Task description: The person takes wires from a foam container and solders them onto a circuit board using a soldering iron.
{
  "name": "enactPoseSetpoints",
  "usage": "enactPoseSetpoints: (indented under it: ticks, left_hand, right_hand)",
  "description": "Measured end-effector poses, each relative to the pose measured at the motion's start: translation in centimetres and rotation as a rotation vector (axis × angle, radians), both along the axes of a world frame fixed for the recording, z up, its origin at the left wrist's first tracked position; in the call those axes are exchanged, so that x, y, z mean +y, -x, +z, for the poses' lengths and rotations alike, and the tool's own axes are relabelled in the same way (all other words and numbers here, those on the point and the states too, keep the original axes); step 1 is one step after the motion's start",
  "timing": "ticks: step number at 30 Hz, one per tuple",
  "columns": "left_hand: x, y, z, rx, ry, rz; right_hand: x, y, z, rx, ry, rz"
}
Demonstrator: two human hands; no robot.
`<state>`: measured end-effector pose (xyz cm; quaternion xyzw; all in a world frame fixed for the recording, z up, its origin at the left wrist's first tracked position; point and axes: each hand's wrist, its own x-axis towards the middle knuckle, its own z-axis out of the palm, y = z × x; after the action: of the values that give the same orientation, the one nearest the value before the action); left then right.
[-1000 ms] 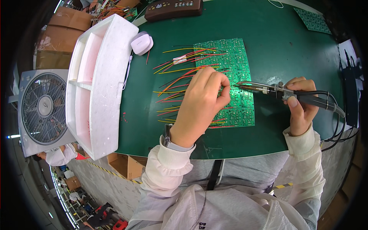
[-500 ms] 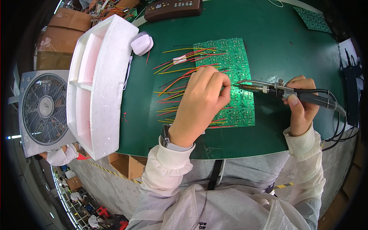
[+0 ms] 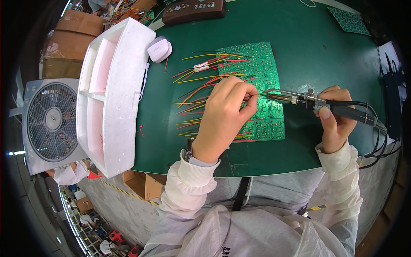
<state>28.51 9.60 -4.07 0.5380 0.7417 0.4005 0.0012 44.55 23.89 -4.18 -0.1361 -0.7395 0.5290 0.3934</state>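
A green circuit board panel [image 3: 269, 124] lies on the table, with red, yellow and black wires [image 3: 190, 103] fanning out from its left side. My left hand [image 3: 224, 115] is over the panel's middle, thumb and forefinger pinched on a thin dark wire whose end is near the iron's tip. From the right, my right hand [image 3: 336, 122] grips a soldering iron [image 3: 352, 115] with a thin metal guide tube clamped along it. Its tip reaches the board just beside my left fingertips. Whether tip and wire touch is too small to tell.
A white foam tray [image 3: 122, 98] with compartments stands at the left, beside a box fan [image 3: 53, 120]. Near it are a small white case [image 3: 159, 50] and, farther back, a brown box [image 3: 194, 10]. Another board [image 3: 349, 21] lies far right. Black cables [image 3: 379, 143] trail at the right edge.
Both hands hold nearly the same pose, with the iron's tip still at the same part of the board. The whole view has shifted very slightly.
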Motion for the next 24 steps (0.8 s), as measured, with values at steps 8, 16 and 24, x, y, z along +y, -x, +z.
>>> enactPoseSetpoints:
  ticks: [8, 16, 24]
  left_hand:
    - [-0.1, 0.0, 0.3, 0.075, -0.006, -0.005]
    - [0.0, -0.1, 0.0, 0.163, -0.016, -0.004]
    - [0.1, -0.2, 0.2, 0.193, -0.027, 0.000]
  right_hand:
    - [-0.3, 0.2, 0.4, 0.016, -0.002, 0.003]
    - [-0.1, -0.2, -0.5, 0.044, -0.082, 0.050]
    - [-0.2, -0.3, -0.5, 0.087, -0.044, 0.031]
